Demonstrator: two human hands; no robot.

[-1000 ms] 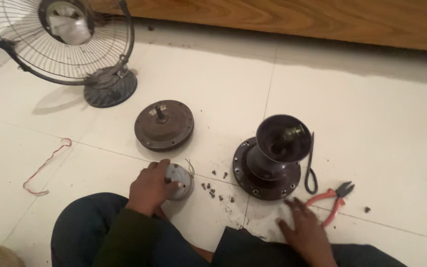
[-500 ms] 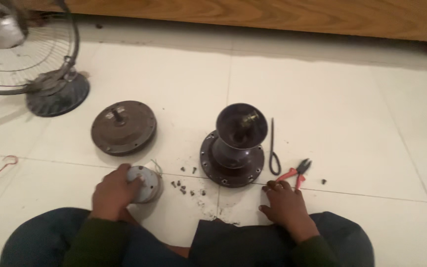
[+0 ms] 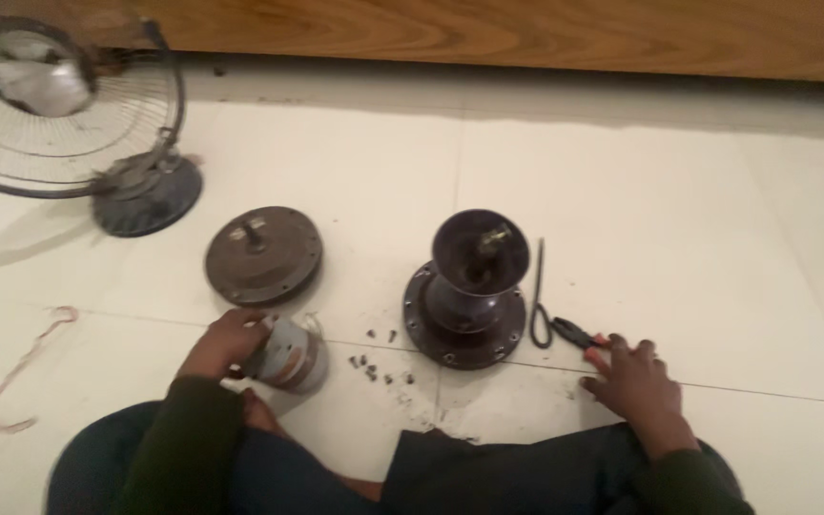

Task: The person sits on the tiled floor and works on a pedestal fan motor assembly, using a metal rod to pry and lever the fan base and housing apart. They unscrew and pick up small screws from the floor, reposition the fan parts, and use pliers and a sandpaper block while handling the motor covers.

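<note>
Head view, the only one: person sits on white tile floor [image 3: 679, 238], legs folded. Left hand [image 3: 226, 345] is curled round a small grey metal motor core [image 3: 290, 355], fingers wrapped on its left side & top, closed on it; core rests on the floor just in front of the knee, right half sticking out past the fingers. Looks dense, prob. heavy for its size, rigid, smooth metal w/ thin wires at the top edge, so best gripped round the cylinder body, not by the wires, which could snap. Right hand [image 3: 631, 381] lies flat on red-handled pliers [image 3: 579, 336], fingers spread & lightly bent over the handles; can't tell if they actually grip. Only the dark jaw end pokes out, to the left of the fingertips. Pliers: stiff, light, take by the handles. Black cable loop [image 3: 538, 296] sits just beside the jaw end. Between the hands: dark fan motor housing [image 3: 469, 291] upright, small screws [image 3: 374, 367] scattered near it. Round motor cover [image 3: 264, 256] lies flat above the left hand. Table fan [image 3: 78, 124] far left, red wire [image 3: 21, 367] near the left edge.
</note>
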